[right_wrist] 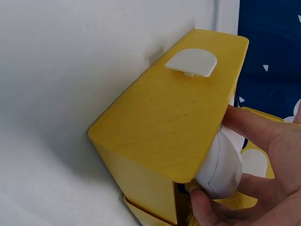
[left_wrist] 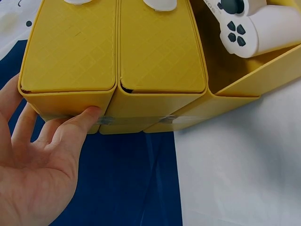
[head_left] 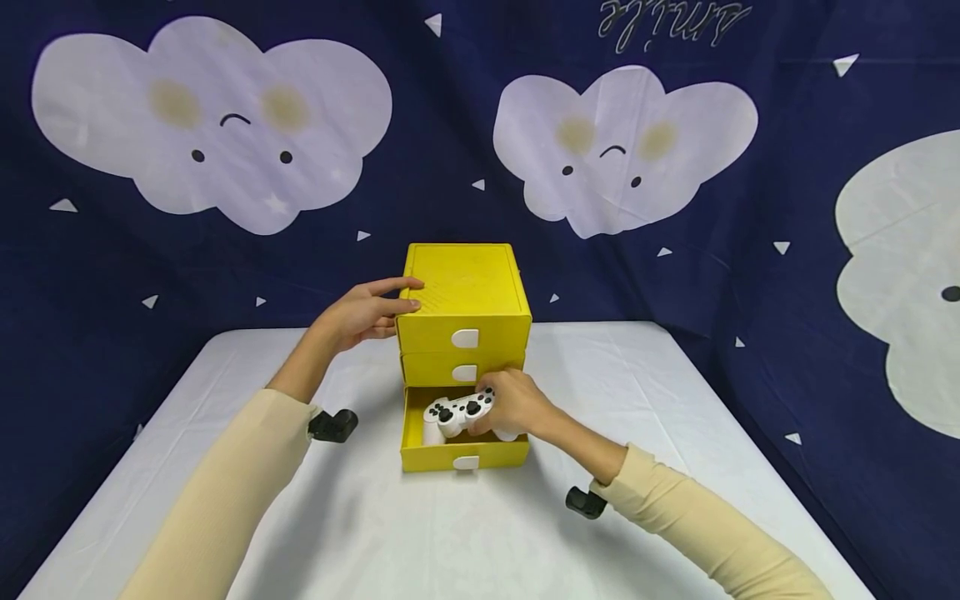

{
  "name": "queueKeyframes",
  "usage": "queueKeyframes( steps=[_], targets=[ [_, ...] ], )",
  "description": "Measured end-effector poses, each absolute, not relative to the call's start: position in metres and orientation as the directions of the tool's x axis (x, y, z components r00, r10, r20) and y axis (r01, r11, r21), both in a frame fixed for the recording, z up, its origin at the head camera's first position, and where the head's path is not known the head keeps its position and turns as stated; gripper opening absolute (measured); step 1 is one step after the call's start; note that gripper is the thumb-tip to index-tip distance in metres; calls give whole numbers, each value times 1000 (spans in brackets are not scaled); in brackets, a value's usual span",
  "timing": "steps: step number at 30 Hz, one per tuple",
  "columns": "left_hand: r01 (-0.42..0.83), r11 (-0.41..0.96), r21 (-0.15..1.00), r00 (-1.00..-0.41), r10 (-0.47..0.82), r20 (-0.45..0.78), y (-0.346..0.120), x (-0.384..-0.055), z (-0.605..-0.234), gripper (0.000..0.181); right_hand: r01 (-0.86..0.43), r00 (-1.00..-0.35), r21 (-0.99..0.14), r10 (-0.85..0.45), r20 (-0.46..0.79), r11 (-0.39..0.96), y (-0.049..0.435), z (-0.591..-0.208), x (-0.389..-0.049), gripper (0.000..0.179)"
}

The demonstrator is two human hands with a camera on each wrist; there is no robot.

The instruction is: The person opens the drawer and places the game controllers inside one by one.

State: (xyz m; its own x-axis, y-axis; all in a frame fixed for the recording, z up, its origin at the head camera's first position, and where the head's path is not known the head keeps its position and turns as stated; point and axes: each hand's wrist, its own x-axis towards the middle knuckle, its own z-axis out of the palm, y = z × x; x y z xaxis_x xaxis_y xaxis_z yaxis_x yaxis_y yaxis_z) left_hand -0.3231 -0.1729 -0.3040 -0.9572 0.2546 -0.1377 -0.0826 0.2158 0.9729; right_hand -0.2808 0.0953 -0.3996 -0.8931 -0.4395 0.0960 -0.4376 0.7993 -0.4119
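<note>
A yellow unit of stacked drawers (head_left: 465, 279) stands on the white table, its bottom drawer (head_left: 431, 457) pulled out. In that drawer is a white game controller (head_left: 453, 412) with black sticks and buttons, tilted up on its right side. My right hand (head_left: 513, 402) grips the controller's right end, the thumb and fingers around the white handle (right_wrist: 221, 165). My left hand (head_left: 360, 312) rests against the upper left side of the unit, fingers extended over the top edge; in the left wrist view its thumb (left_wrist: 89, 115) presses the side wall.
White half-round pulls (head_left: 465, 338) stick out from the drawer fronts. The two upper drawers (left_wrist: 162, 47) are closed. A white cloth covers the table (head_left: 360, 517). Behind it hangs a dark blue curtain (head_left: 442, 100) with cloud prints.
</note>
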Motion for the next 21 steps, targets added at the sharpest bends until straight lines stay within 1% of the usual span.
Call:
queueKeyframes(
  steps=[6, 13, 21],
  targets=[
    [-84, 229, 970, -960, 244, -141, -172, -323, -305, 51, -439, -892, -400, -445, 81, 805, 94, -405, -282, 58],
    [-88, 237, 968, -961, 234, -145, -171, -323, -304, 51, -427, -897, -393, -437, 69, 814, 95, -410, -281, 54],
    [-78, 242, 967, -961, 242, -138, -172, -323, -303, 50, -405, -906, -389, -421, 47, 827, 95, -415, -283, 56]
  ],
)
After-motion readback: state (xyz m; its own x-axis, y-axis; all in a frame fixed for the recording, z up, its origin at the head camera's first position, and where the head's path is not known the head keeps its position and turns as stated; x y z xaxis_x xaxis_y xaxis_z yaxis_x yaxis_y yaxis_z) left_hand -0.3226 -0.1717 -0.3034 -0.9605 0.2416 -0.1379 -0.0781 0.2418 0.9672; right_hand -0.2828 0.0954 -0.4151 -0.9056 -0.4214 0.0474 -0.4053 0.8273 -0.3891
